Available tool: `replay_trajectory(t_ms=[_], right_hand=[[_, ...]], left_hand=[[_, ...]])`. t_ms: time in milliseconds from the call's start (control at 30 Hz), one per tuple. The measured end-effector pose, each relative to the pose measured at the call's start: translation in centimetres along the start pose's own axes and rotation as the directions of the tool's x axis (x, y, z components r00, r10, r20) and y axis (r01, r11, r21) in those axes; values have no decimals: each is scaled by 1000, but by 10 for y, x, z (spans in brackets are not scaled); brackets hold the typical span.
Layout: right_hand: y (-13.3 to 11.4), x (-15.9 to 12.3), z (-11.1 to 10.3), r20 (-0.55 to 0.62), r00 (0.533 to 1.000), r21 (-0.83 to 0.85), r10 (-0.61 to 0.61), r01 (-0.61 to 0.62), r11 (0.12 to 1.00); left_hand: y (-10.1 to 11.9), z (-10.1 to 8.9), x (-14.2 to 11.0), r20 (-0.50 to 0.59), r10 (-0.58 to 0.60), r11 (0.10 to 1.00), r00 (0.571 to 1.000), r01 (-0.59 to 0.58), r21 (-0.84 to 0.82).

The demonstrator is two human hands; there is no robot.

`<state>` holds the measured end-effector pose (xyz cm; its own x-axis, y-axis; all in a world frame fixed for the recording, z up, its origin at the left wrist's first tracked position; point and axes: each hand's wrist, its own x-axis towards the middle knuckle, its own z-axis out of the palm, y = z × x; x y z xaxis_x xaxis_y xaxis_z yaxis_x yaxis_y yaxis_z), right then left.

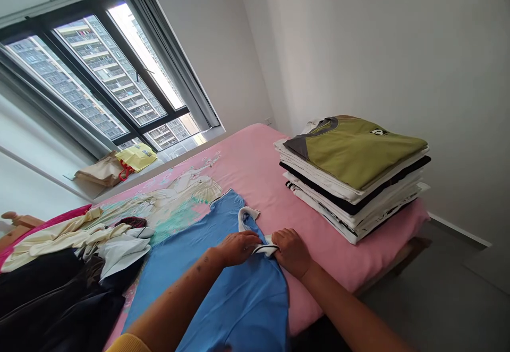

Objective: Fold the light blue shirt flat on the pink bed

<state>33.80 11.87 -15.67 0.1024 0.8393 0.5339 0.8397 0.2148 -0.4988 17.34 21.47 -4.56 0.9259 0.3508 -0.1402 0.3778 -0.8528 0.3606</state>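
A blue polo shirt (187, 267) with a white collar lies spread over the near side of the bed, its collar end toward the right. My left hand (240, 248) pinches the white collar strip with its dark edge line. Close by on the right, my right hand (292, 251) is closed on the other end of the same strip. Between the two hands the strip bows slightly. Part of the collar stands up beyond my left hand. The fingertips of both hands are partly hidden by the cloth and knuckles.
A tall stack of folded shirts (354, 155), olive green on top, stands on the pink bedsheet (255, 150) at right. Loose dark and cream clothes (59, 283) are heaped at left. Paper and yellow bags (137, 156) rest on the windowsill. The bed's edge drops to the floor at lower right.
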Motion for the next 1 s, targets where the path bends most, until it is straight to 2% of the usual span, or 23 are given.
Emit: replay_trajectory(t_ms=[100, 200, 300, 367, 467, 567, 633, 700, 733, 800, 900, 933, 1000], right_hand=[[-1, 1, -2, 17, 999, -21, 39, -39, 999], [-2, 1, -5, 26, 998, -34, 50, -49, 998], [-4, 1, -7, 23, 998, -27, 63, -63, 998], [-5, 0, -8, 11, 997, 6, 78, -78, 997], [-6, -2, -11, -26, 996, 154, 81, -76, 985], [-3, -4, -14, -68, 993, 411, 92, -56, 910], [0, -5, -14, -74, 981, 551, 180, -110, 827], [2, -5, -15, -58, 960, 615, 275, -183, 767], [2, -5, -15, -45, 955, 623, 294, -203, 756], [-1, -5, -16, 2, 968, 604, 252, -202, 771], [-8, -2, -19, 95, 984, 499, 151, -179, 848], [-10, -1, -19, 120, 979, 441, 164, -200, 875], [-15, 1, -19, 153, 948, 312, 279, -314, 897]], left_hand=[[0, 2, 3, 2, -33, 992, 999, 32, 122], [-5, -2, 6, -73, -105, 974, 992, 117, 192], [-8, -9, 8, -171, -156, 967, 973, 186, 175], [-8, -13, 8, -184, -148, 976, 972, 174, 131], [-4, -14, 8, -127, -87, 992, 988, 98, 80], [0, -17, 11, -87, -63, 993, 994, 71, 90], [4, -20, 15, -95, -73, 991, 993, 83, 106], [8, -25, 19, -113, -83, 989, 990, 96, 115], [10, -28, 21, -120, -82, 988, 989, 96, 118], [13, -32, 24, -132, -82, 987, 988, 98, 126], [17, -35, 23, -145, -91, 985, 985, 111, 134], [17, -36, 23, -143, -95, 984, 985, 115, 137], [17, -35, 21, -146, -99, 982, 984, 120, 149]])
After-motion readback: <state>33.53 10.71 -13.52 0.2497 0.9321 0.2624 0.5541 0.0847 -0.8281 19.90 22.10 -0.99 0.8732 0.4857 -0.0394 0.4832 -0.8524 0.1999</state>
